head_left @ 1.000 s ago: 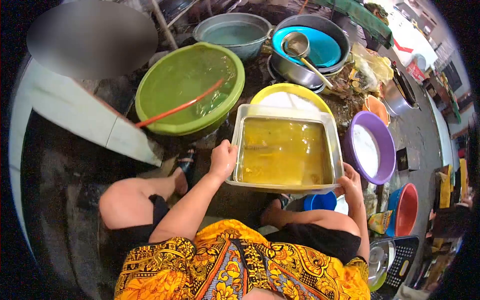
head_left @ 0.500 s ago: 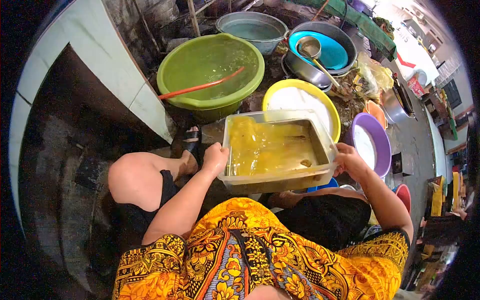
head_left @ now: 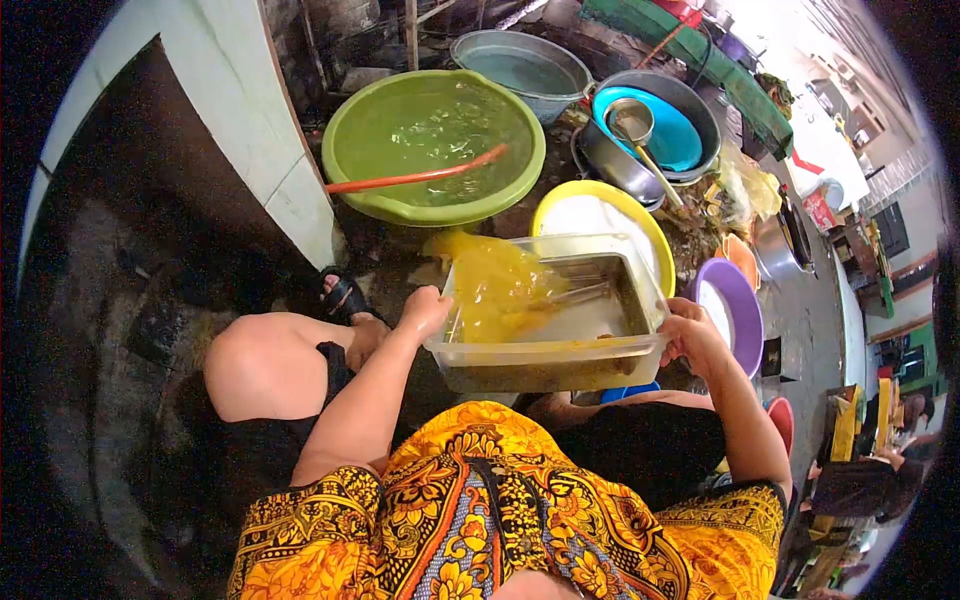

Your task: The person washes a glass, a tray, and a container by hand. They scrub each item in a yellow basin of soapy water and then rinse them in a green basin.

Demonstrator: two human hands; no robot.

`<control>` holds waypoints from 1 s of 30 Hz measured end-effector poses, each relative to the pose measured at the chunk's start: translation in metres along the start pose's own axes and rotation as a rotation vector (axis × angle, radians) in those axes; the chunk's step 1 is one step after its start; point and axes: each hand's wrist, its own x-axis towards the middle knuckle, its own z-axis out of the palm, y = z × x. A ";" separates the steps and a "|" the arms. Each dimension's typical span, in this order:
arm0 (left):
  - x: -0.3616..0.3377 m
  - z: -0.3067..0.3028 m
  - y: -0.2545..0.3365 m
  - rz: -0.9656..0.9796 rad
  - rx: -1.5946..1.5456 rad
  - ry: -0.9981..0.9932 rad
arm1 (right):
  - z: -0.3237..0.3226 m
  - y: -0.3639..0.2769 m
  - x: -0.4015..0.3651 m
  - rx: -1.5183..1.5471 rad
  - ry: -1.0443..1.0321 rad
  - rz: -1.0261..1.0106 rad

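Observation:
Between my hands is a clear rectangular plastic tub point(head_left: 545, 352), tilted so that yellow liquid point(head_left: 490, 275) surges to its far left corner and spills over the rim. My left hand point(head_left: 425, 312) is closed on the tub's left rim. On the opposite side, my right hand point(head_left: 692, 335) grips the right rim. Several thin, long utensils point(head_left: 595, 287) lie inside the tub, blurred and partly covered by liquid. A small brown piece rests near the bottom wall.
A green basin point(head_left: 532, 178) of water with an orange hose point(head_left: 420, 175) stands ahead. Beyond the tub are a yellow basin point(head_left: 660, 245) and a purple basin point(head_left: 748, 320) with whitish contents. A ladle point(head_left: 632, 122) lies over a blue basin point(head_left: 680, 130). A tiled wall point(head_left: 235, 120) stands left.
The yellow liquid has shifted left and now pours over the tub's far left corner. More of the tub's bottom shows. Both hands keep their hold.

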 end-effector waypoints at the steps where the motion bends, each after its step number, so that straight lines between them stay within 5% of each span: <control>1: 0.002 -0.003 0.001 -0.005 -0.007 0.002 | 0.002 -0.003 0.003 -0.008 -0.003 0.001; 4: 0.010 -0.003 -0.003 -0.077 -0.062 -0.107 | 0.008 -0.007 0.008 -0.032 0.047 -0.032; 25: 0.039 0.010 -0.089 -0.127 -0.056 -0.008 | 0.077 -0.053 0.063 -0.224 -0.081 -0.138; 30: 0.042 0.014 -0.088 -0.286 -0.129 -0.086 | 0.091 -0.062 0.067 -0.307 -0.077 -0.172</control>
